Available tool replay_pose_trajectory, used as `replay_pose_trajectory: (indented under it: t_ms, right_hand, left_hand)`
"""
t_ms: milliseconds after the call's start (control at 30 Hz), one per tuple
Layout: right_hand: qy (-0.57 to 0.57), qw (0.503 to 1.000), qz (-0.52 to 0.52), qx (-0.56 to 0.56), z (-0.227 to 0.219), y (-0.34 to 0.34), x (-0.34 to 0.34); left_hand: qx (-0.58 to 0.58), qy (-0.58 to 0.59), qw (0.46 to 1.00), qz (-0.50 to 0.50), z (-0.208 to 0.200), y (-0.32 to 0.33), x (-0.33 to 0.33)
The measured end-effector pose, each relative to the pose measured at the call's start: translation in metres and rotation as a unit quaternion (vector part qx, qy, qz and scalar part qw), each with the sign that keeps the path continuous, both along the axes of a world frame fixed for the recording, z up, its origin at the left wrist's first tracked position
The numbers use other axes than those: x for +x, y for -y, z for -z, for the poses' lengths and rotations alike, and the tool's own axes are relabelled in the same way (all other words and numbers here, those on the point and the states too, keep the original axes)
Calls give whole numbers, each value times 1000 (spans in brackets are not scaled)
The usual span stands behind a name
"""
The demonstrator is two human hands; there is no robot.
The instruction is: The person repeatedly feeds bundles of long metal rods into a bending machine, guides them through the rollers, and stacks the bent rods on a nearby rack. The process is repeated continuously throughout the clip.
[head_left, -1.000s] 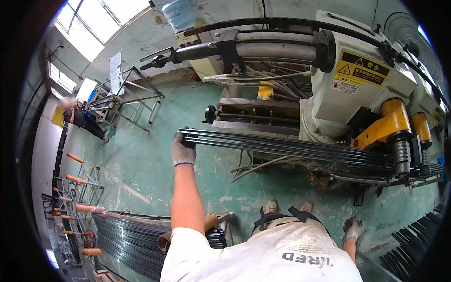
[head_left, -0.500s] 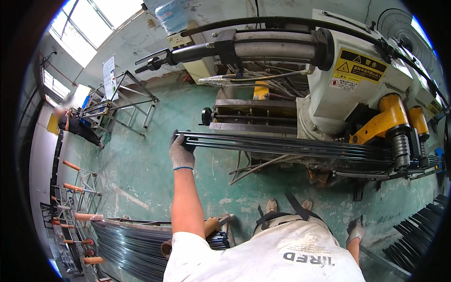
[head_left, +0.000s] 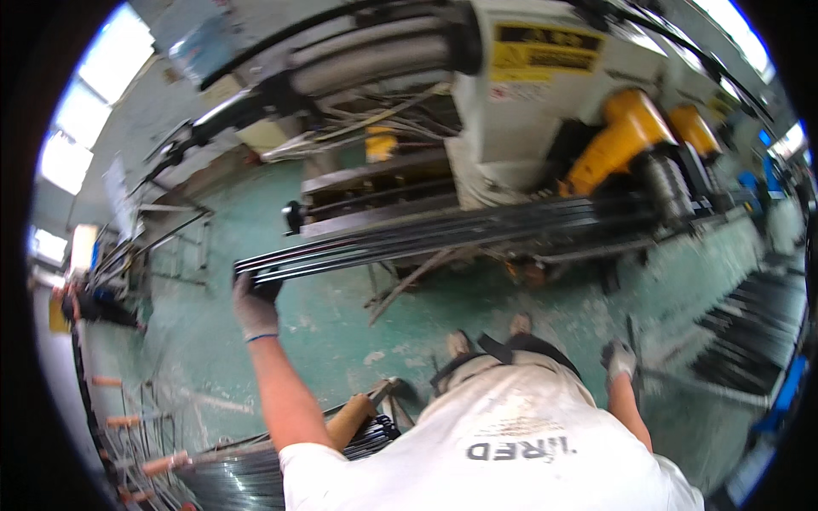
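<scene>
My left hand [head_left: 258, 308], in a grey work glove with dark fingers, is closed around the left ends of several long, thin black metal bars [head_left: 388, 243]. They run right as a bundle along the front of a large white machine [head_left: 520, 111], in under its yellow arms [head_left: 613, 140] and a coil spring [head_left: 669, 187]. My gloved right hand [head_left: 619, 361] hangs low at my right side, away from the bundle. Its fingers are blurred, and a thin dark upright piece [head_left: 631, 330] shows right beside them; whether it is held I cannot make out.
Behind my left arm lies a rack of long dark bars [head_left: 234, 477]. More black bars [head_left: 741, 332] lie on a stand at the right. Bent grey rods [head_left: 409, 285] jut out below the bundle. Far left, a person [head_left: 94, 307] is near a metal frame [head_left: 175, 230].
The view has swung to the right and blurred. My left hand keeps its grip on the bars, whose left ends now sit farther left. My right hand has come up a little into view.
</scene>
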State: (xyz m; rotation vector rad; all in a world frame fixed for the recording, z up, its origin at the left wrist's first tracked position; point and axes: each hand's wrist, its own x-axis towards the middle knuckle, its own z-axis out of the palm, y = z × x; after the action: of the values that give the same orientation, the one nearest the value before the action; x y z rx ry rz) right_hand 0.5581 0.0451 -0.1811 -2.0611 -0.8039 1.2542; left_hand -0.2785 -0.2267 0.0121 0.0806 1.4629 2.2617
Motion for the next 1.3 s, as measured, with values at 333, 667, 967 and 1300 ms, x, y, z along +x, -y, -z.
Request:
replay_pose_trajectory:
  t_ms: [333, 667, 967, 1300]
  right_hand:
    - [-8, 994, -99, -53, -3, -77, -57]
    - [156, 870, -467, 2, 25, -220, -62]
    - [200, 896, -396, -5, 68, -306, 35]
    - [47, 952, -297, -52, 45, -238, 12]
  left_hand:
    - [-71, 24, 995, 65, -31, 1, 24]
    - [55, 158, 970, -177, 53, -51, 114]
    - [26, 348, 937, -9, 122, -208, 332]
    - [42, 155, 959, 231, 77, -224, 317]
